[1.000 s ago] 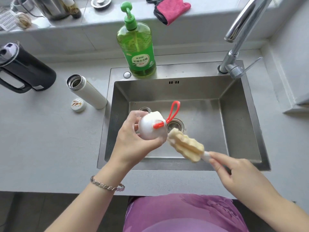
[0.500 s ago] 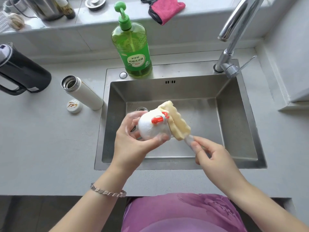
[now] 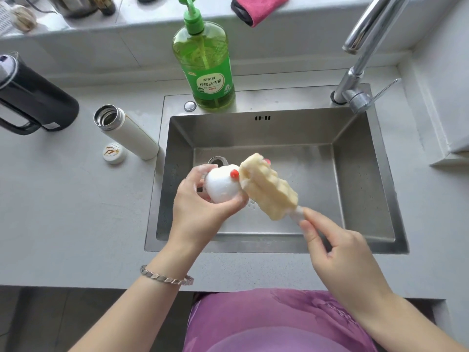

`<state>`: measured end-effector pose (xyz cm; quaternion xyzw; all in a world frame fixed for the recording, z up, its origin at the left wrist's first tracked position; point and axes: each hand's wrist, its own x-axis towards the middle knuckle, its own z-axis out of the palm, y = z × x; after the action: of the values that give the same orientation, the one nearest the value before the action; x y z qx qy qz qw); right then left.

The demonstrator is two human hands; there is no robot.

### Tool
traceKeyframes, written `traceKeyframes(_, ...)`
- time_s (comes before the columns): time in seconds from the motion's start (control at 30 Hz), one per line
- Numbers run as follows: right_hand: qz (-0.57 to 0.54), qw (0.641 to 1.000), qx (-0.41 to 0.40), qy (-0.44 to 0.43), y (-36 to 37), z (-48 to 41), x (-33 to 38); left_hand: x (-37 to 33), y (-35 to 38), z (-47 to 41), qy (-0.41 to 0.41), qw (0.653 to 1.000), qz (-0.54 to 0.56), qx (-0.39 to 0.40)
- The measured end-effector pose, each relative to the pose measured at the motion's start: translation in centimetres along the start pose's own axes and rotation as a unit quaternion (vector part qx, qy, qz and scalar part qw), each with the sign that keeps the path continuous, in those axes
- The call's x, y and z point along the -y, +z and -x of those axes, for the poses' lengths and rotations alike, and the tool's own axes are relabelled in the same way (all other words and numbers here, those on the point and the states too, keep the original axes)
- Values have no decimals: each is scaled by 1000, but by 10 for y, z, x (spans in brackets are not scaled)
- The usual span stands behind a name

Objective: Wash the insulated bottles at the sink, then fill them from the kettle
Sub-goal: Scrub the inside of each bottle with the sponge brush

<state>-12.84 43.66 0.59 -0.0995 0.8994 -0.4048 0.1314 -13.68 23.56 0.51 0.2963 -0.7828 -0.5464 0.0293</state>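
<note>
Hands are working over the sink (image 3: 368,174), a steel basin set into the grey desk (image 3: 63,212). The left hand (image 3: 203,207) is wrapping its fingers around a round white lid (image 3: 222,185) with a red button on it, holding it above the basin near the drain. The right hand (image 3: 337,252) is pinching the pale handle of a sponge brush (image 3: 269,186) between thumb and fingers, and the yellowish sponge head is pressing against the right side of the lid (a bit of red is peeking out behind its tip). A silver bracelet (image 3: 166,276) is sitting on the left wrist.

On the desk left of the sink, a white bottle (image 3: 127,132) is standing open, its steel mouth showing, just beside the basin's edge. A small white cap (image 3: 114,154) is lying close to it. A black kettle (image 3: 33,97) is standing farther left, well apart from the sink. A green soap bottle (image 3: 205,62) with a pump is standing on the sink's back rim, and the tap (image 3: 363,69) is rising at the back right corner. A pink cloth (image 3: 258,7) is hanging over the ledge behind.
</note>
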Motion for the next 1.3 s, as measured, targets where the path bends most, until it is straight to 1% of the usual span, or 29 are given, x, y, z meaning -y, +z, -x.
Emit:
traceKeyframes(0.1, 42, 999, -15, -11, 4, -13, 1, -4, 3, 8, 64, 994, -89, 27)
traceKeyframes(0.17, 44, 999, -22, 2, 6, -25, 1, -5, 6, 15, 105, 987, -115, 44)
traceKeyframes(0.2, 45, 999, -19, 2, 6, -29, 0, -5, 6, 16, 112, 986, -118, 47)
traceKeyframes(0.27, 43, 999, -24, -12, 5, -29, 1, -3, 5, 12, 91, 986, -130, 40)
traceKeyframes(0.33, 49, 997, -55, -34, -1, -22, 6, -1, 2, 6, 51, 986, -155, 24)
traceKeyframes(0.4, 82, 993, -56, -60, -3, -14, 13, 2, 0, 3, 32, 982, -183, 13)
traceKeyframes(0.47, 128, 989, -28, -70, 0, -10, 14, 2, 1, 4, 29, 978, -205, 12)
traceKeyframes(0.53, 155, 985, -25, -67, 4, -11, 8, 1, 4, 8, 31, 975, -221, 15)
traceKeyframes(0.63, 171, 982, -45, -68, 6, -14, 5, 1, 6, 10, 22, 973, -231, 11)
traceKeyframes(0.73, 167, 982, -35, -84, 8, -9, 6, 0, 2, 7, 7, 979, -203, 13)
traceKeyframes(0.9, 126, 991, -29, -36, 10, -13, -5, -2, 7, 21, 56, 974, -213, 59)
traceKeyframes(0.97, 132, 991, 1, -31, 7, -10, -8, 3, 4, 14, 42, 975, -210, 53)
traceKeyframes(1.03, 124, 992, 33, -14, 6, -8, -10, 9, 1, 1, 23, 978, -203, 31)
traceKeyframes(1.07, 116, 993, 35, -9, 7, -11, -11, 10, 2, -2, 22, 979, -198, 31)
traceKeyframes(1.17, 112, 993, 29, 3, 13, -36, -11, 11, 13, -3, 44, 976, -200, 75)
traceKeyframes(1.23, 116, 991, 46, 39, 19, -58, -17, 20, 17, -11, 41, 974, -209, 76)
traceKeyframes(1.3, 103, 988, 63, 90, 23, -76, -27, 41, 13, -30, 6, 973, -225, 58)
